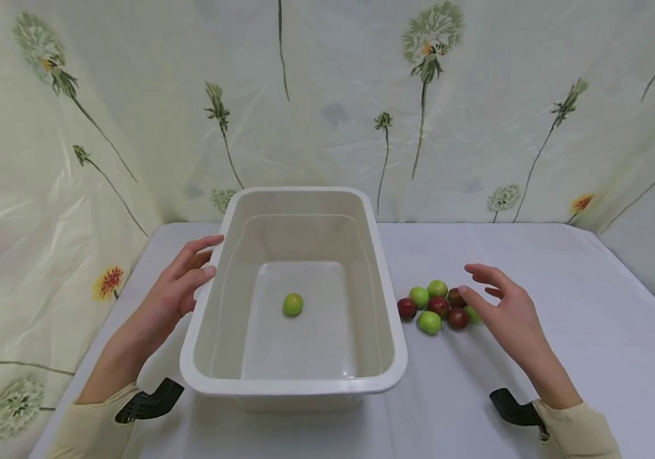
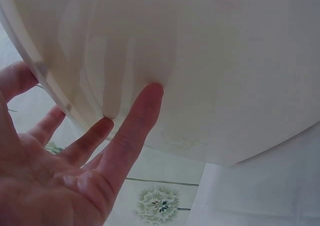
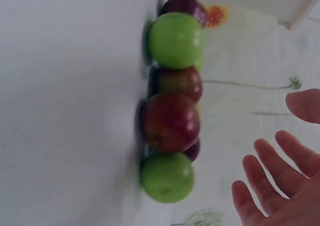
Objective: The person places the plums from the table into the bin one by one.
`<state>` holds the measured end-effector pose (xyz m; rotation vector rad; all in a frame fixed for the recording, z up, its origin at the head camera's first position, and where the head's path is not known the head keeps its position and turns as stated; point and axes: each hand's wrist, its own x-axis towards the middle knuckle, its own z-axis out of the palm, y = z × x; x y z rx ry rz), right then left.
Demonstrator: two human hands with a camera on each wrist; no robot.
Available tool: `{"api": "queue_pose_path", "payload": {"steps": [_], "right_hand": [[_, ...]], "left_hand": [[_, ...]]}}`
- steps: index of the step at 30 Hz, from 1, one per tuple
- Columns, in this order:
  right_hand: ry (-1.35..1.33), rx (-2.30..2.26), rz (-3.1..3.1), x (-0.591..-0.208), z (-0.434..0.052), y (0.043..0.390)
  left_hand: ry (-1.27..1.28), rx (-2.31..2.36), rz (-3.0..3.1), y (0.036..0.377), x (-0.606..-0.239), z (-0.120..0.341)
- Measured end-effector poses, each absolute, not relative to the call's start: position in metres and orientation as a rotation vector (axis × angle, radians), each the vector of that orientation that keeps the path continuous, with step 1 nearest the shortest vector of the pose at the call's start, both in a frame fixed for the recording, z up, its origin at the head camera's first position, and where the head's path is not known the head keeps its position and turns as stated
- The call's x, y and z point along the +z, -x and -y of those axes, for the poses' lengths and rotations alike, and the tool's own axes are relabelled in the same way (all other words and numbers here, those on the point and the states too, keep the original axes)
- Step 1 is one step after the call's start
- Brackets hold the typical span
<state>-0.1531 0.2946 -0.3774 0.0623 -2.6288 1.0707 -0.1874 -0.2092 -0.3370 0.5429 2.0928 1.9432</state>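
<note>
A white plastic tub [image 1: 213, 357] stands on the table with one small green fruit [image 1: 292, 304] on its floor. My left hand [image 1: 181, 280] rests with straight fingers against the tub's left wall [image 2: 210, 60], the fingertips [image 2: 150, 93] pressing the outside. To the right of the tub lies a cluster of small green and dark red fruits [image 1: 433, 306]. My right hand [image 1: 502, 306] hovers open just right of that cluster, fingers relaxed, holding nothing. In the right wrist view the fruits [image 3: 172, 121] lie in a row beside the open fingers [image 3: 265, 186].
A white cloth covers the table [image 1: 591, 306]. A floral curtain [image 1: 476, 115] hangs behind and along the left side. Black wrist-camera mounts [image 1: 150, 400] sit near both cuffs at the table's front edge.
</note>
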Motion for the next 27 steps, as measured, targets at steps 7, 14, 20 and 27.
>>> {"api": "queue_pose_path", "payload": {"steps": [7,14,20,27], "right_hand": [[-0.042,1.047,2.716,-0.393,-0.325,0.159],[-0.078,1.107,2.784,-0.4,-0.344,0.159],[-0.116,1.16,2.855,-0.404,-0.348,0.159],[-0.096,1.156,2.903,-0.407,-0.349,0.159]], "left_hand": [[-0.55,1.956,-2.07,0.187,-0.336,0.209],[-0.558,1.955,-2.075,0.187,-0.335,0.208],[-0.572,1.947,-2.081,0.187,-0.336,0.208],[-0.56,1.942,-2.08,0.187,-0.336,0.209]]}}
